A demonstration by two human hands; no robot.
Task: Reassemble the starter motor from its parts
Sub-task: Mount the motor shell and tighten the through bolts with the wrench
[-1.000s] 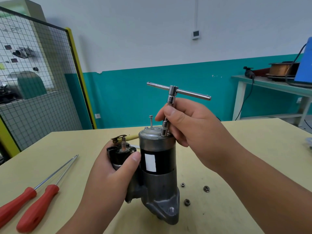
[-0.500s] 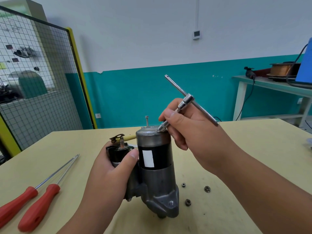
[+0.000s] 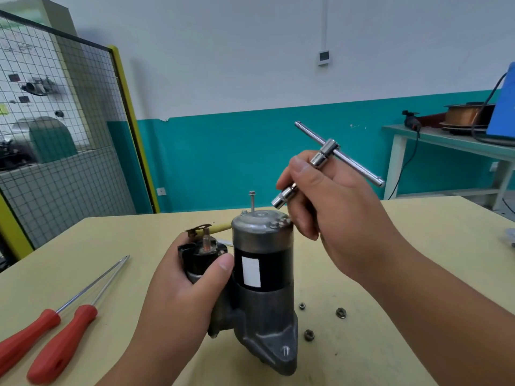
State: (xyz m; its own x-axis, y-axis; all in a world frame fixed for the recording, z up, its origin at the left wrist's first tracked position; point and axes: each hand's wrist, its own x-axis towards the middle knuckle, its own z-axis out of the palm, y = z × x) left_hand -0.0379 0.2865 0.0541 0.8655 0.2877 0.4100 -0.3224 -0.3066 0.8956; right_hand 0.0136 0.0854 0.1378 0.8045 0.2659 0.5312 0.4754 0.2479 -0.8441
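Observation:
The starter motor (image 3: 263, 274) stands upright on the yellow table (image 3: 390, 246), nose down, grey end cap on top. My left hand (image 3: 184, 285) grips its black solenoid (image 3: 203, 254) from the left. One long through bolt (image 3: 252, 200) sticks up from the far side of the cap. A second bolt head (image 3: 277, 224) sits low on the cap's right side. My right hand (image 3: 331, 207) holds a chrome T-handle socket wrench (image 3: 323, 160) tilted, its socket end just above and clear of the cap.
Two red-handled screwdrivers (image 3: 53, 338) lie at the left front of the table. Three loose nuts (image 3: 340, 312) lie right of the motor's base. A mesh guard panel (image 3: 55, 135) stands at the far left, and a green bench (image 3: 451, 146) with a wire spool at the far right.
The wrench was upright with its socket on the right-side bolt; my right hand has tilted it and lifted it off the cap. My left hand keeps its hold.

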